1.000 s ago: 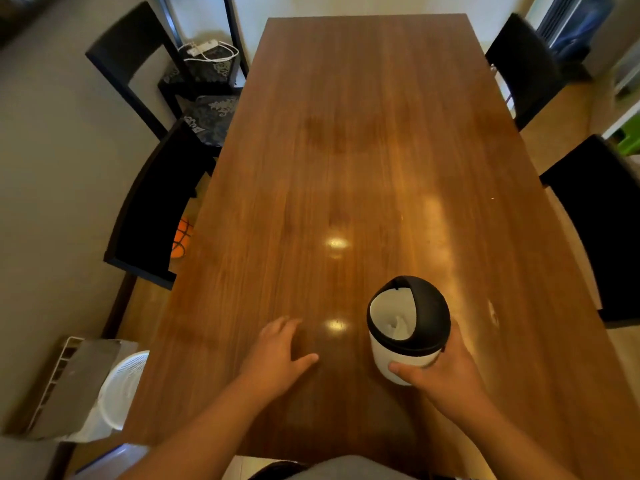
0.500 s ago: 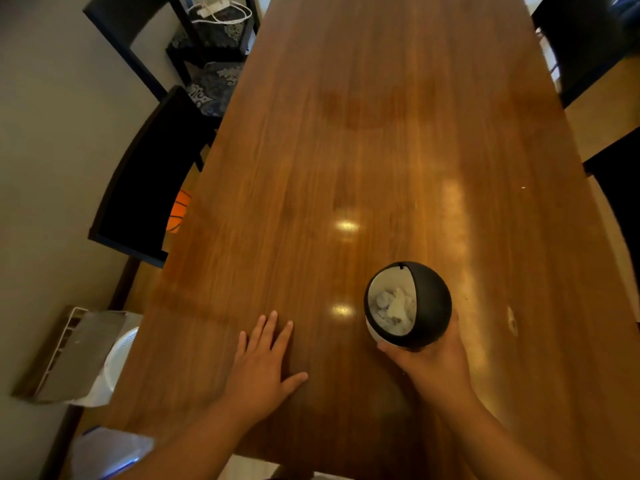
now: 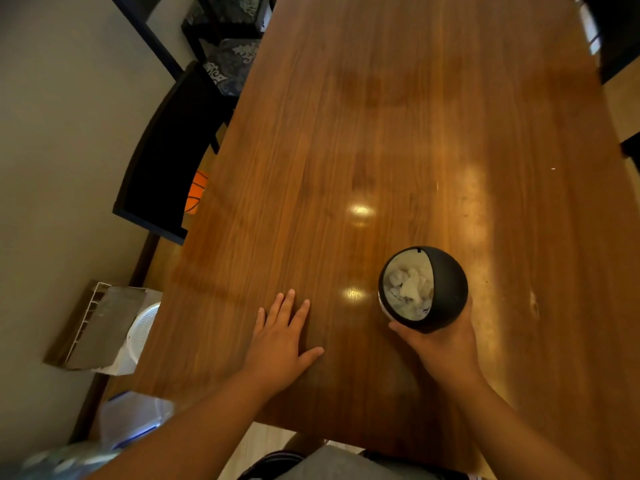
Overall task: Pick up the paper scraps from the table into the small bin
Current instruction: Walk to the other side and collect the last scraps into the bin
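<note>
A small white bin with a black domed lid [image 3: 440, 289] stands on the wooden table [image 3: 398, 116] near the front right. Through its opening I see crumpled white paper scraps [image 3: 410, 287] inside. My right hand [image 3: 440, 351] wraps around the bin's near side and holds it. My left hand [image 3: 282, 336] lies flat on the table to the left of the bin, fingers spread, holding nothing. No loose scraps show on the tabletop.
Black chairs stand along the left edge [image 3: 162, 157] and the far right [image 3: 620, 36]. An orange basketball [image 3: 195, 192] lies under the left chair. A white fan with a grey board [image 3: 104, 327] and a plastic container [image 3: 135, 417] sit on the floor at the left.
The view has tilted down and closer, so the scraps inside the bin now show. My left hand has flattened with its fingers spread. My right hand keeps its hold on the bin.
</note>
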Demonstrator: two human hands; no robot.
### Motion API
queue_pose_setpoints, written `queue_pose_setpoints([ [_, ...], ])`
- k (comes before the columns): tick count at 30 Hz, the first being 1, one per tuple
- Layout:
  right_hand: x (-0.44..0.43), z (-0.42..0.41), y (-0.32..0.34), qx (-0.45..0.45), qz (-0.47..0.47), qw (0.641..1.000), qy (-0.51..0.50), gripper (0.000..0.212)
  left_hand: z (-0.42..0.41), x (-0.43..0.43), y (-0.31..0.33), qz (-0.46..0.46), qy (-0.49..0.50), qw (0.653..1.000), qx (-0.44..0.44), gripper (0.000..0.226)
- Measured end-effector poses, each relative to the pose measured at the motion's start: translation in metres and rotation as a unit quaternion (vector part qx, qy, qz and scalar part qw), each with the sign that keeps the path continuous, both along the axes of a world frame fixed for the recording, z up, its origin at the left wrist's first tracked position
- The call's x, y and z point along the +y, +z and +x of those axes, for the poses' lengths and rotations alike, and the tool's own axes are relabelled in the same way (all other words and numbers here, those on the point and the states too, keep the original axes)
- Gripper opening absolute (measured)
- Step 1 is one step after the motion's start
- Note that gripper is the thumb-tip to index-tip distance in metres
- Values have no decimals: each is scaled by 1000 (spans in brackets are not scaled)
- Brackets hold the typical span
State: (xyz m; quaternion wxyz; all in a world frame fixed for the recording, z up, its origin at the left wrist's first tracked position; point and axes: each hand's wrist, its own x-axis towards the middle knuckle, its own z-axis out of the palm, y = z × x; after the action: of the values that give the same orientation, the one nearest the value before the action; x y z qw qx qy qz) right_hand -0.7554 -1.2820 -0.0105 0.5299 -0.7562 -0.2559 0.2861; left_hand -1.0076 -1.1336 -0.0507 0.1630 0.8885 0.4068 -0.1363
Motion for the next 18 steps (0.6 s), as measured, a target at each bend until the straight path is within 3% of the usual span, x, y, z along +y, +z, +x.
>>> queue_pose_setpoints([
  [9, -19, 0, 2, -22, -31, 998, 42, 128, -17, -24, 15, -21, -6, 1000, -13, 78],
  [18, -43, -6, 15, -20, -59, 995, 76, 106, -59, -66, 29, -46, 22, 997, -58, 58],
])
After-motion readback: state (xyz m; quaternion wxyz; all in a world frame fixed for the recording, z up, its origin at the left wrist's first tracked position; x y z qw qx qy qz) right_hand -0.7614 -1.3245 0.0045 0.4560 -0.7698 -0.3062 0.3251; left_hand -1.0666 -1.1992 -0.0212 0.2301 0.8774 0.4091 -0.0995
